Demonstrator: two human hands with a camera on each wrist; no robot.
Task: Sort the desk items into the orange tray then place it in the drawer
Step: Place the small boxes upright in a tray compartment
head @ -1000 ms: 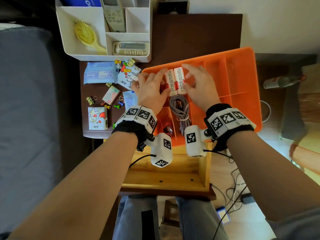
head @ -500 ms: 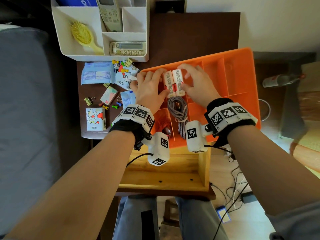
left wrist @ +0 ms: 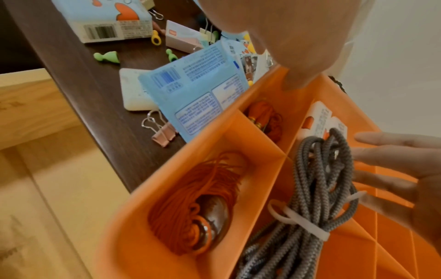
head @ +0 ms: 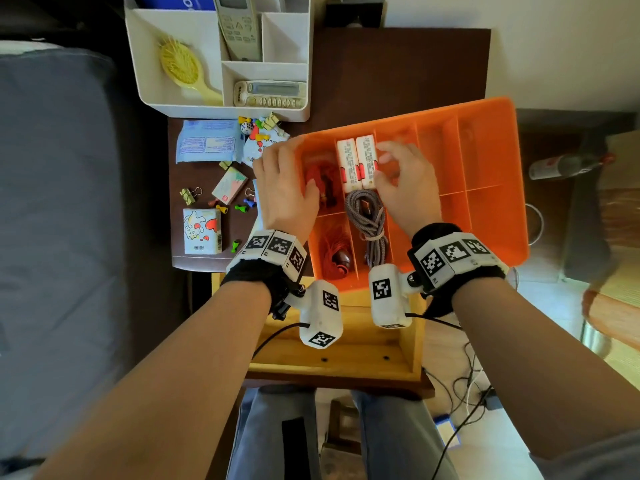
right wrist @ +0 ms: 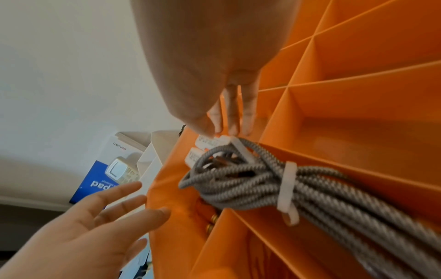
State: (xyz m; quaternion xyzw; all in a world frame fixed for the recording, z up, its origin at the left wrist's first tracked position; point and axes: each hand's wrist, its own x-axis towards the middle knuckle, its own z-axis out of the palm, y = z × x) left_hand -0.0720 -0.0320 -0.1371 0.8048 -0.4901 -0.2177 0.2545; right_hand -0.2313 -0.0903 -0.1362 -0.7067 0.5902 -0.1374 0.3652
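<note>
Tray (head: 485, 161) sits at desk's right edge, overhanging open drawer (head: 346, 344). Two white packs (head: 356, 161) side by side in a far-left slot, cable (head: 369, 220) just nearer. L hand (head: 284, 188) fingers loose over tray's left rim, holding nothing; R hand (head: 405, 185) fingers spread, relaxed beside packs, no grip. Clips, pins (head: 239, 207) & packets on desk's left.

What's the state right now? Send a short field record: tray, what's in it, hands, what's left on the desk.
tray: orange tray on the desk, overhanging the open wooden drawer
in tray: two white packets side by side; grey cable bundle nearer the person; red tassel in the near-left compartment
left hand: left hand open, over the tray's left wall, holding nothing
right hand: right hand open, its fingers at the packets
left on desk: blue packet, patterned box, binder clips, coloured pins
</note>
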